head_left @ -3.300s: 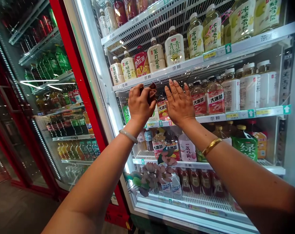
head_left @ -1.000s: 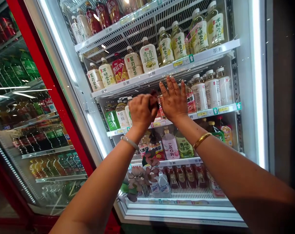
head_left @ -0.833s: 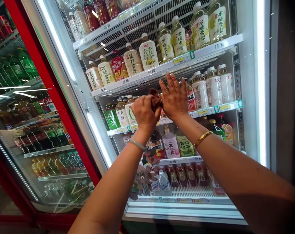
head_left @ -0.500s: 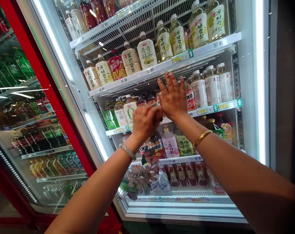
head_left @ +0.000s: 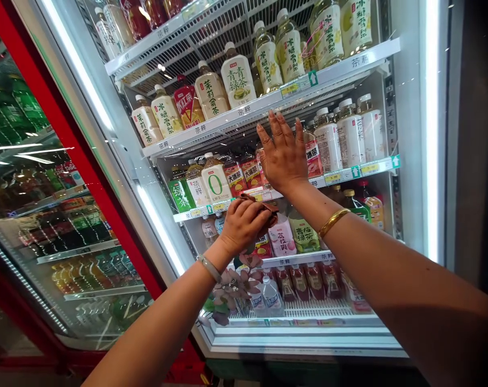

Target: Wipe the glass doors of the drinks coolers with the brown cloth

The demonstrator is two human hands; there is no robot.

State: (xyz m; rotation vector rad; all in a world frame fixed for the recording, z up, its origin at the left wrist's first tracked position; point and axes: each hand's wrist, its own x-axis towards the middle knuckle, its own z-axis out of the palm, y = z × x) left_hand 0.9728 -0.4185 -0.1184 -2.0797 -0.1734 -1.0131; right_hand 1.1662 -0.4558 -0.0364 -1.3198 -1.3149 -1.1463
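One bunched brown cloth (head_left: 268, 213) sits clutched in the left hand (head_left: 244, 227) at the glass door (head_left: 304, 309), below the open, empty right hand (head_left: 285, 161). Spreading the cloth flat under the fingers should even the pressure.

Vertical white light strips (head_left: 159, 228) flood the drink shelves (head_left: 212, 131) brightly, while the right edge and lower corners sink into near-black shadow. Thin white streaks of glare lie across the glass at left, apparently reflected ceiling lights, though the dimness makes that hard to confirm. Wide-angle distortion tilts the shelves, and the outer edges look soft.
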